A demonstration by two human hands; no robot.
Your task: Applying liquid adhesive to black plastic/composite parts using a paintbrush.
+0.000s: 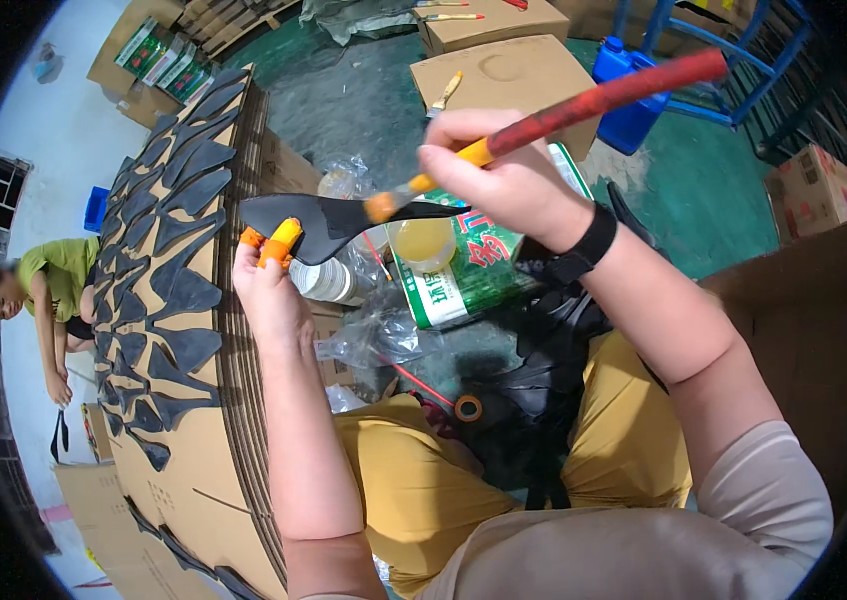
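My left hand (271,300) pinches the broad end of a flat black leaf-shaped piece (293,215); orange and yellow coverings wrap its fingertips. The piece's narrow tail points right. In my right hand (513,185), closed around it, is a paintbrush (598,103) with a red handle and a yellow lower part. Its orange-brown bristles lie over the piece where it narrows; whether they touch I cannot tell. Just below the tail, a clear cup (425,246) of yellowish liquid stands on a green and white box (463,290).
To the left, a cardboard stack (243,400) carries rows of similar black pieces (188,290). A white can (328,282) and clear plastic bags (383,335) sit below my hands. Ahead are cardboard boxes (503,85) and a blue jug (628,130). Another person (68,285) is at far left.
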